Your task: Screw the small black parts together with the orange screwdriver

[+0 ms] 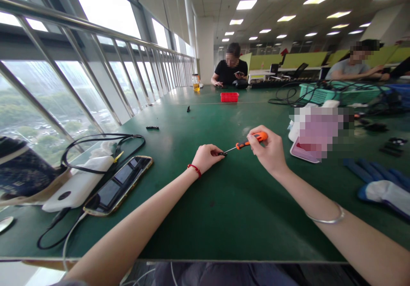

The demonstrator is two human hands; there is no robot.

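Note:
My right hand [270,149] is closed round the orange handle of a small screwdriver [248,143]. Its thin metal shaft points left to a small black part [222,153]. My left hand [208,157] is curled into a pinch on that black part, just above the green table [224,205]. A red string sits on my left wrist and a silver bangle on my right forearm.
A phone [120,184], a white power bank [78,185] and black cables lie at the left. Blue and white gloves [382,183] lie at the right. Small black parts [152,127], a red tray [229,97] and a teal basket [339,93] stand farther off. Two people sit at the far end.

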